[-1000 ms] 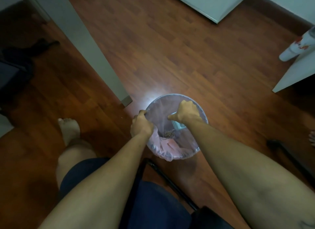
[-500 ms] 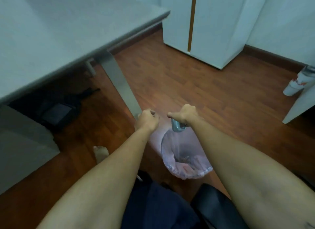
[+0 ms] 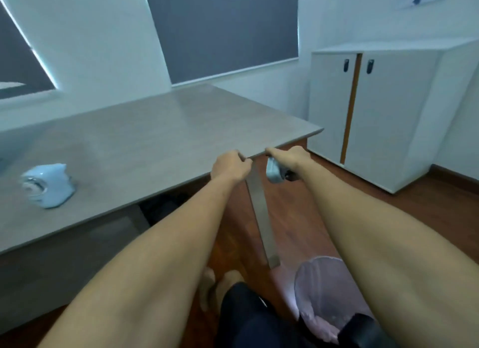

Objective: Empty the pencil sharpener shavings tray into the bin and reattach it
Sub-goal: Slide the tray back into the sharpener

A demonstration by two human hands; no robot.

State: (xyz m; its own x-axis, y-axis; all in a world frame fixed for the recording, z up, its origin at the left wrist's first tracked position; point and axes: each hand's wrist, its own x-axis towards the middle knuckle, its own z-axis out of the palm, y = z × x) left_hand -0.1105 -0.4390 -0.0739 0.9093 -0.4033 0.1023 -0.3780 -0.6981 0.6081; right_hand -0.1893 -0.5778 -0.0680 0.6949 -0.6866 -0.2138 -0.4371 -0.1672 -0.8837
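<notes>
Above the near edge of the grey wood-grain tabletop (image 3: 145, 140) both my bare forearms reach forward. My right hand (image 3: 290, 157) has its grip closed around the small pale blue plastic shavings tray (image 3: 274, 172), thumb and forefinger pinched along its top, so that the tray hangs below my knuckles just off the tabletop's corner, over the reddish-brown wooden floor (image 3: 305, 213). My left hand (image 3: 229, 166) is curled into a loose fist right at the tabletop's edge, fingers folded in; I cannot tell whether anything is inside that grip.

The light blue pencil sharpener body (image 3: 48, 185), blurred in the view, stands on the tabletop well to the left of my hands, close to the near edge. The round bin with its translucent pinkish liner (image 3: 318, 290) sits on the floor below the tabletop's corner, beside the slanted grey metal leg (image 3: 260, 218) and partly behind my right forearm. Beyond the tabletop's far right corner stands a white two-door cabinet (image 3: 383, 114) against the wall.
</notes>
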